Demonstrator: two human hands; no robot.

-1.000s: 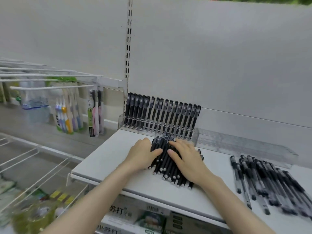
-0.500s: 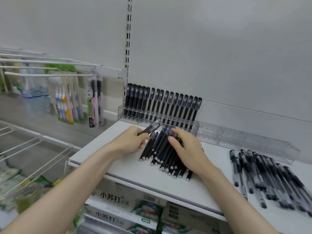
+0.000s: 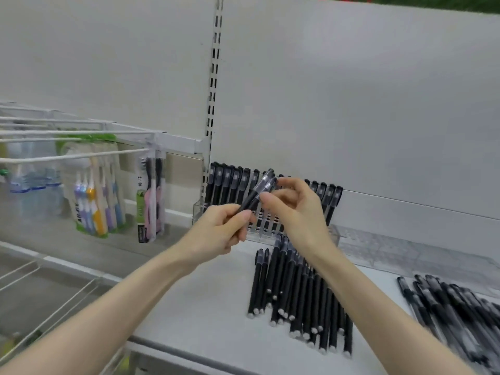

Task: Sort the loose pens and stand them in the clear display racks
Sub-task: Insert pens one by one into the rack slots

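Observation:
My left hand grips the lower ends of two black pens raised above the shelf. My right hand pinches the same pens near their capped tops. Behind my hands a clear display rack holds a row of upright black pens. A pile of loose black pens lies on the white shelf below my right wrist. A second, clear rack at the right holds no pens.
Another heap of loose pens with clear barrels lies at the shelf's right end. Packaged toothbrushes hang from white wire hooks to the left. Wire shelving sits lower left. The slotted upright runs up the back panel.
Both hands have lifted off the pile of pens. My left hand took up two pens and raised them; my right hand came up and pinched their tops.

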